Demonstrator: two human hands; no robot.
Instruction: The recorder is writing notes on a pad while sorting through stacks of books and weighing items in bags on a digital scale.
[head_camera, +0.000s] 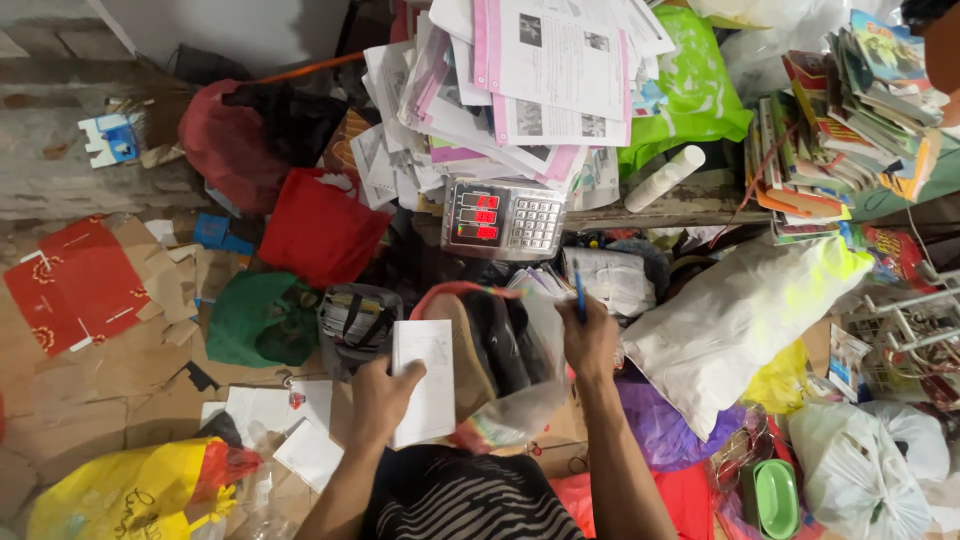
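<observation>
grey scale screen (478, 216) with red digits, flattened red carton (75, 285) left

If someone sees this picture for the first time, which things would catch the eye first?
Probably the grey weighing scale with red lit digits at the centre, under a big sliding heap of printed papers. Below it, the left hand holds a small white notepad and the right hand holds a blue pen. Bright bags crowd all around.
</observation>
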